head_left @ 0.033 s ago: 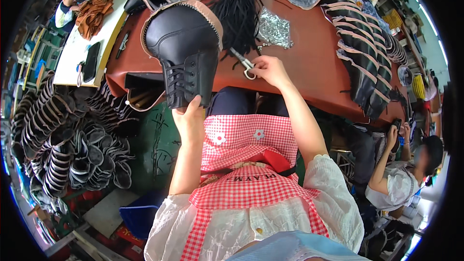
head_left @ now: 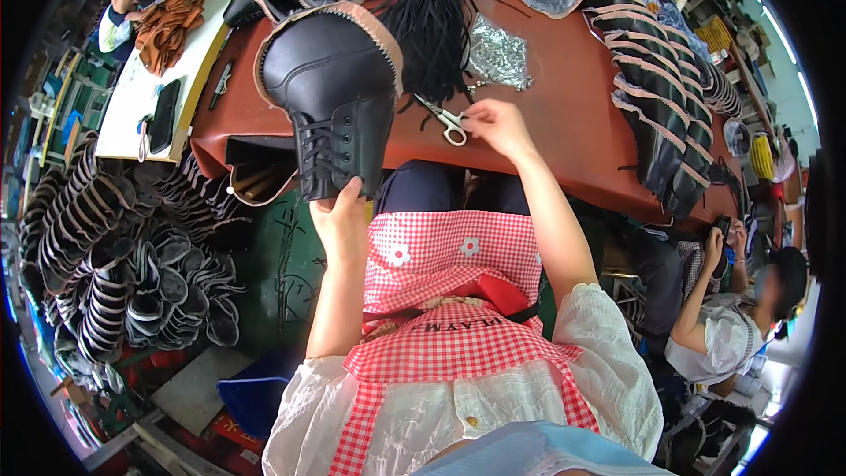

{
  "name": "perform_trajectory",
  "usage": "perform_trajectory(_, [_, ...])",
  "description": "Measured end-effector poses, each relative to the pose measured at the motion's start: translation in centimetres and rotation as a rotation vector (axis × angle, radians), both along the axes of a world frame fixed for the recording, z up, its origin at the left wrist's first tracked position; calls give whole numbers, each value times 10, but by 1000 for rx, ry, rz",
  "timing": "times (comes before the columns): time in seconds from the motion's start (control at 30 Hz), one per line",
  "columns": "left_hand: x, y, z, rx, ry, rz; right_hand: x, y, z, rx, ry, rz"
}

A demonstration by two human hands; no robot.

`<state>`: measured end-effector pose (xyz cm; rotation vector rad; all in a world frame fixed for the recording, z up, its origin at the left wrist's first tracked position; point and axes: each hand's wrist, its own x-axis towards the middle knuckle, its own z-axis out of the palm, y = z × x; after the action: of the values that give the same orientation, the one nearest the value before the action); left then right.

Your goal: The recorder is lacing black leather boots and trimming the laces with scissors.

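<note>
My left hand [head_left: 338, 220] grips the lower end of a black leather boot upper [head_left: 339, 75] with laces threaded through its eyelets and a beige, toothed strip round its wide edge. White-handled scissors [head_left: 453, 130] lie on the red-brown table, blades slightly apart. Just right of their handles, my right hand [head_left: 498, 128] has its fingers pinched together. A tiny dark spot shows at the fingertips; what it is cannot be made out. Beyond the scissors lies a bundle of black laces [head_left: 432, 31].
A clear bag of small shiny pieces [head_left: 498, 51] lies on the table [head_left: 564, 123]. Rows of stacked boot uppers [head_left: 652, 79] line the right and far sides. A phone [head_left: 165, 115] rests on a white side table [head_left: 123, 128]. Another person [head_left: 723, 335] sits at the right.
The scissors were in my right hand's fingers; now they lie on the table with blades apart, and the hand is just off their handles. The boot upper has barely shifted.
</note>
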<state>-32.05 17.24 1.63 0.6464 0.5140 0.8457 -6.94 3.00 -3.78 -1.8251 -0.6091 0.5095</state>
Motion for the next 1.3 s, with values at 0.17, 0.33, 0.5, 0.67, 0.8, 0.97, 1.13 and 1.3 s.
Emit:
perform_trajectory(0.17, [-8,13,-13,36,-39,-38,67,-62,-25,-75,-468,-412])
perform_trajectory(0.33, [-7,12,-9,41,-54,-60,92,-52,-18,-264,-411,-465])
perform_trajectory(0.5, [-10,11,-9,55,-53,-64,98,-55,-15,-340,-441,-366])
perform_trajectory(0.67, [-18,14,1,27,-57,-81,103,-57,-10,-441,-448,-203])
perform_trajectory(0.8, [-22,29,12,-67,-14,-103,108,-69,5,-595,-558,-100])
perform_trajectory(0.97, [-32,41,37,39,271,-73,66,-56,80,-45,-99,-91])
perform_trajectory(1.13, [-18,39,47,639,500,-464,-21,-29,157,326,138,233])
perform_trajectory(1.3, [-8,18,70,1037,634,-472,-87,3,155,283,100,470])
